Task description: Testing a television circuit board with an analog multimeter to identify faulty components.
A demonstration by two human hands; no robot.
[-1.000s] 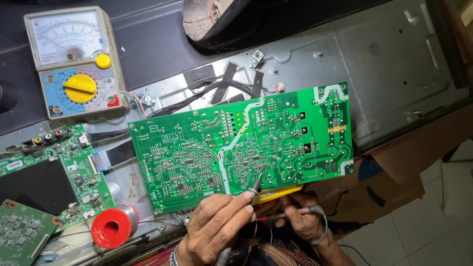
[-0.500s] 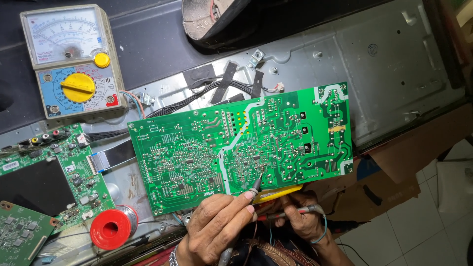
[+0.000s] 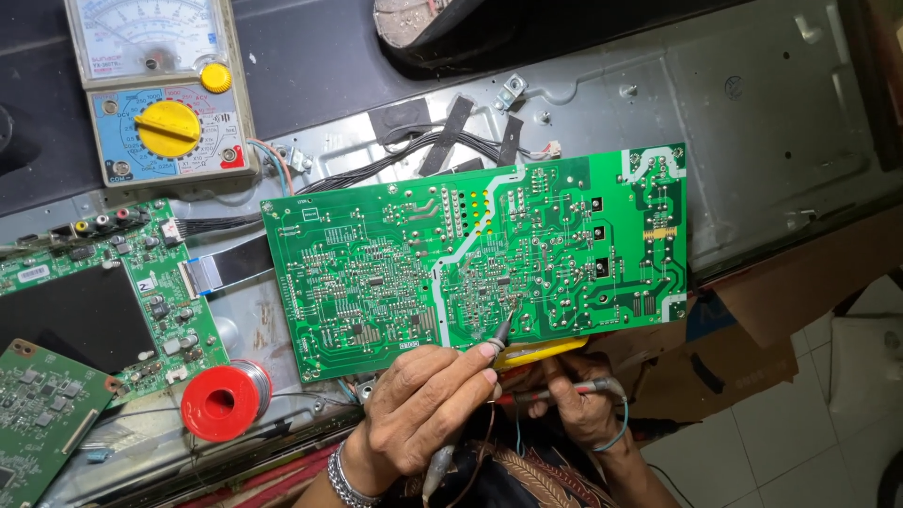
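Observation:
A large green circuit board [image 3: 470,254] lies solder side up over a grey metal chassis [image 3: 752,103]. My left hand [image 3: 419,409] pinches a thin black test probe [image 3: 501,331] whose tip touches the board's lower middle. Just below the board's near edge, my right hand [image 3: 574,404] holds a red test probe [image 3: 555,392], lying roughly level. A yellow part [image 3: 538,353] shows between the two hands under the board edge. Leads hang down from both probes.
An analog multimeter [image 3: 160,89] with a yellow dial stands at the top left. Two smaller green boards [image 3: 122,282] [image 3: 42,414] lie at the left. A red solder spool [image 3: 224,402] sits beside my left hand. Black cables [image 3: 414,155] cross the chassis. Brown cardboard [image 3: 781,320] lies right.
Both hands and both probes stay in nearly the same place on the board. Only the camera view has shifted slightly.

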